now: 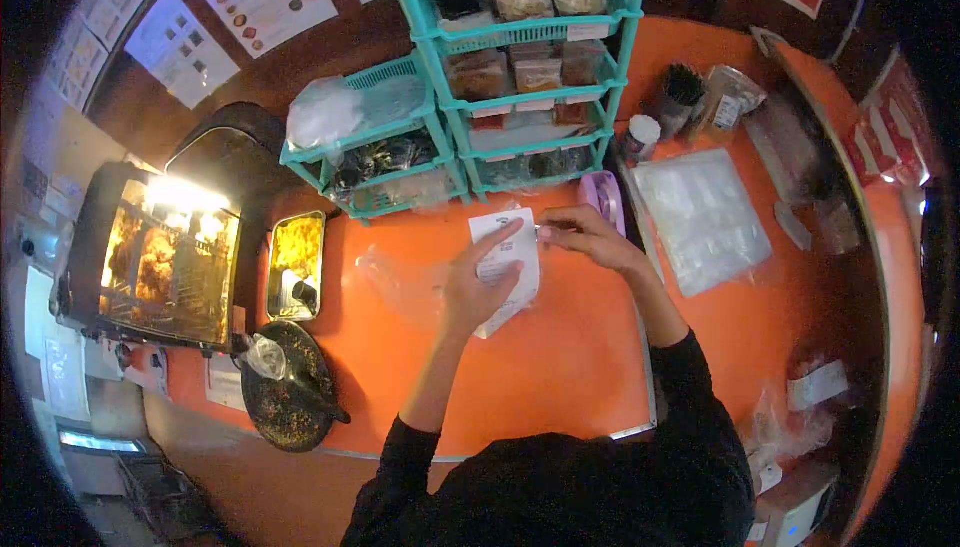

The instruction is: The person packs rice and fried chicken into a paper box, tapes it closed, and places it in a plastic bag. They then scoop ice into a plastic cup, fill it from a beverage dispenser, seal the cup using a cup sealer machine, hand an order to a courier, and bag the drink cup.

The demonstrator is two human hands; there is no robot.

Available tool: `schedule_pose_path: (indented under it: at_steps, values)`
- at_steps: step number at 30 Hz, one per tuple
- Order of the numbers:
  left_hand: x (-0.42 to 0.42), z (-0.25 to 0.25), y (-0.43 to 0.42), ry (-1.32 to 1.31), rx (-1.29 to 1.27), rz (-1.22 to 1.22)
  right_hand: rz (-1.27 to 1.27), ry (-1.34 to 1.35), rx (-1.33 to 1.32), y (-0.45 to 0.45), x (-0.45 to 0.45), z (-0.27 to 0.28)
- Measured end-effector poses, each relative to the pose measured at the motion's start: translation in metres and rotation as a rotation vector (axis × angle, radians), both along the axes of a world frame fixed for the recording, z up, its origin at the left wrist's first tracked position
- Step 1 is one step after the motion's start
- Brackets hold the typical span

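the left hand (478, 285) is holding the white paper (521, 281) near the desk's (410, 377) back edge. the right hand (592, 237) is pinching its top corner.

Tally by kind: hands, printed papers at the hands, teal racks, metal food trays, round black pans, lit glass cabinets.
Hands: 2, left hand and right hand
Printed paper: 1
Teal racks: 2, tall rack and short rack
Metal tray: 1
Black pan: 1
Lit cabinet: 1
Total: 8
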State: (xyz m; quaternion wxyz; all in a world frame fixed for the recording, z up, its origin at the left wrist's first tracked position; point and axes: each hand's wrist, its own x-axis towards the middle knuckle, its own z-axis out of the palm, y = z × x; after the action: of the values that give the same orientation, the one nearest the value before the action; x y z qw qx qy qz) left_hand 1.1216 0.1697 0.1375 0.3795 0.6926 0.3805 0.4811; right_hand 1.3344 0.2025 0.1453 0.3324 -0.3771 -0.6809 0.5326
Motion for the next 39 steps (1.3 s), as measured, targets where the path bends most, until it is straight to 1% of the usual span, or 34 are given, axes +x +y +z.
schedule_pose_path:
  at_steps: [1, 3, 6, 8, 11, 13, 17, 19, 20, 22, 23, 24, 25, 26, 27, 28, 29, 30, 31, 32, 33, 34, 35, 36, 37, 38, 39]
  values:
    - [0.0, 0.001, -0.002, 0.029, -0.027, -0.004, -0.009, -0.023, 0.057, 0.001, -0.002, 0.0]
    - [0.0, 0.001, -0.004, 0.058, -0.052, -0.003, 0.014, -0.033, 0.052, 0.0, -0.007, 0.002]
    - [0.002, -0.003, -0.004, 0.043, -0.011, -0.027, 0.04, -0.028, 0.052, -0.001, -0.014, 0.004]
    - [0.005, -0.005, -0.004, -0.018, 0.017, -0.045, 0.047, -0.016, 0.058, -0.002, -0.015, 0.003]
    - [0.007, 0.0, -0.008, -0.005, 0.067, -0.019, 0.001, 0.019, 0.03, -0.003, -0.02, -0.002]
    - [0.006, 0.0, -0.008, 0.012, 0.049, -0.01, -0.12, 0.068, -0.035, -0.007, -0.027, -0.002]
    - [0.006, 0.0, -0.009, 0.044, 0.079, -0.014, -0.078, 0.168, 0.036, -0.011, -0.023, -0.009]
    - [0.007, -0.002, -0.01, 0.026, 0.092, -0.019, -0.042, 0.268, -0.357, -0.015, -0.008, -0.006]
    - [0.007, -0.003, -0.011, 0.007, 0.098, -0.026, -0.04, 0.267, -0.357, -0.017, -0.003, -0.008]
    - [0.006, -0.008, -0.009, -0.007, 0.061, -0.026, -0.059, 0.128, -0.245, -0.019, 0.006, -0.014]
    - [0.006, -0.01, -0.008, -0.021, 0.024, -0.029, -0.061, 0.129, -0.246, -0.019, 0.012, -0.019]
    - [0.006, -0.003, -0.011, -0.022, 0.023, -0.033, -0.135, 0.107, -0.185, -0.017, 0.021, -0.025]
    - [0.005, 0.01, -0.017, 0.042, 0.025, -0.006, -0.21, 0.084, -0.124, -0.014, 0.032, -0.033]
    - [0.004, 0.017, -0.02, 0.104, 0.027, 0.021, -0.218, 0.08, -0.125, 0.001, 0.049, -0.055]
    - [0.003, 0.013, -0.02, 0.101, 0.026, 0.015, -0.496, -0.004, 0.108, 0.026, 0.069, -0.088]
    - [0.0, 0.005, -0.018, 0.121, 0.089, 0.032, -0.765, -0.091, 0.347, 0.044, 0.08, -0.104]
    - [-0.001, 0.001, -0.019, 0.141, 0.153, 0.055, -0.76, -0.093, 0.35, 0.049, 0.083, -0.093]
    - [-0.002, -0.001, -0.022, 0.14, 0.152, 0.067, -0.921, -0.151, 0.368, 0.05, 0.083, -0.074]
    - [-0.005, -0.002, -0.028, 0.047, 0.102, 0.051, -1.075, -0.207, 0.385, 0.056, 0.079, -0.064]
    - [-0.009, -0.004, -0.034, -0.05, 0.05, 0.042, -1.05, -0.206, 0.386, 0.069, 0.077, -0.069]
    - [-0.013, -0.001, -0.044, -0.055, 0.046, 0.074, -1.14, -0.3, 0.475, 0.083, 0.079, -0.083]
    - [-0.015, 0.007, -0.057, -0.045, 0.029, 0.172, -1.22, -0.388, 0.57, 0.097, 0.08, -0.1]
    - [-0.02, 0.012, -0.07, -0.035, 0.013, 0.276, -1.212, -0.458, 0.532, 0.11, 0.082, -0.117]
    - [-0.027, 0.011, -0.082, -0.04, 0.014, 0.329, -1.126, -0.397, 0.548, 0.127, 0.102, -0.153]
    - [-0.035, 0.01, -0.096, -0.044, -0.005, 0.322, -1.025, -0.328, 0.569, 0.14, 0.103, -0.177]
    - [-0.044, 0.01, -0.112, -0.046, -0.026, 0.33, -0.933, -0.24, 0.477, 0.115, 0.081, -0.137]
    - [-0.052, 0.001, -0.124, -0.003, 0.096, 0.412, -0.992, -0.339, 0.625, 0.106, 0.074, -0.134]
